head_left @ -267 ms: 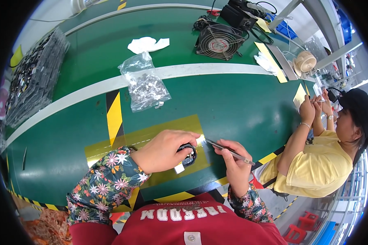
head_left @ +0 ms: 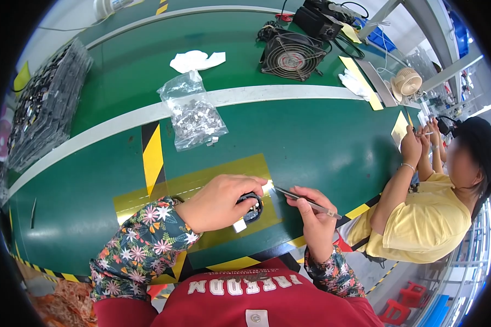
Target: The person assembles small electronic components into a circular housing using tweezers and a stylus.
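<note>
My left hand (head_left: 215,203) is closed around a small round black device housing (head_left: 261,210), its thumb over the edge. Small electronic parts show inside the housing, and a white tab (head_left: 239,225) sticks out at its lower side. Grey metal tweezers (head_left: 316,206) are gripped in my right hand (head_left: 317,231). Their tips point left, close to my left index fingertip, where a small bright white spot shows; I cannot tell whether it is a part or glare. Under both the housing and my left hand lies a yellow translucent sheet (head_left: 240,168).
Beyond my hands lies a clear bag of small metal parts (head_left: 196,120). Stacked trays (head_left: 52,103) stand at left, near a thin dark tool (head_left: 33,212). A black fan (head_left: 292,56) sits at the back. At right, a co-worker in a yellow shirt (head_left: 425,218) works at the bench.
</note>
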The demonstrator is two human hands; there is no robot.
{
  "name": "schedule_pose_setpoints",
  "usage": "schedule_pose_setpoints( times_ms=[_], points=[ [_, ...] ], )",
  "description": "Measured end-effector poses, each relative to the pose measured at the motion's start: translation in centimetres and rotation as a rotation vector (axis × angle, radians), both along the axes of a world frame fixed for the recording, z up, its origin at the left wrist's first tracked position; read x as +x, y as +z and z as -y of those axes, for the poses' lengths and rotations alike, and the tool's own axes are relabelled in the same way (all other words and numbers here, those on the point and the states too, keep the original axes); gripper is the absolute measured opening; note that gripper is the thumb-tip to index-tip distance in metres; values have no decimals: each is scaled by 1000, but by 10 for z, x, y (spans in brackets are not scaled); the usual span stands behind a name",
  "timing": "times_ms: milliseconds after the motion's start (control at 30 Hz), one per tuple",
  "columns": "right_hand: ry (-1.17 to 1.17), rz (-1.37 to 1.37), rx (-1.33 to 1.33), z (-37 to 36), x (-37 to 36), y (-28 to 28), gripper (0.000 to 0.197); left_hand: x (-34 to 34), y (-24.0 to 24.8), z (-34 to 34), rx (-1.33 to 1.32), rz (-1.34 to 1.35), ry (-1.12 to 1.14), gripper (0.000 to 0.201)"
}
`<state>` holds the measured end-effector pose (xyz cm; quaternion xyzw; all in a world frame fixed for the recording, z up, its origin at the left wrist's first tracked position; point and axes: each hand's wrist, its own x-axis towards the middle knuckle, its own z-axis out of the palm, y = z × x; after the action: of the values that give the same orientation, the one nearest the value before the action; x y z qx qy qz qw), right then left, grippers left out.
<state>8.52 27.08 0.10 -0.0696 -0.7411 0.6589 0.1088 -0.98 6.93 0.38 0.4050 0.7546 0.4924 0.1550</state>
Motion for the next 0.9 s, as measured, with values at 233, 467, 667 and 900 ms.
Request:
schedule_pose_setpoints(
  times_ms=[233,467,667,900],
  points=[
    [-17,40,-9,1,0,4,22,0,1,0,-9,9,1,14],
    [-24,48,-39,3,-1,4,21,0,0,0,-7,7,2,15],
    [-30,46,-40,4,0,4,21,0,1,0,-14,16,-3,15],
    [-58,17,-82,8,-1,4,19,0,1,1,-17,4,-4,15]
  ],
)
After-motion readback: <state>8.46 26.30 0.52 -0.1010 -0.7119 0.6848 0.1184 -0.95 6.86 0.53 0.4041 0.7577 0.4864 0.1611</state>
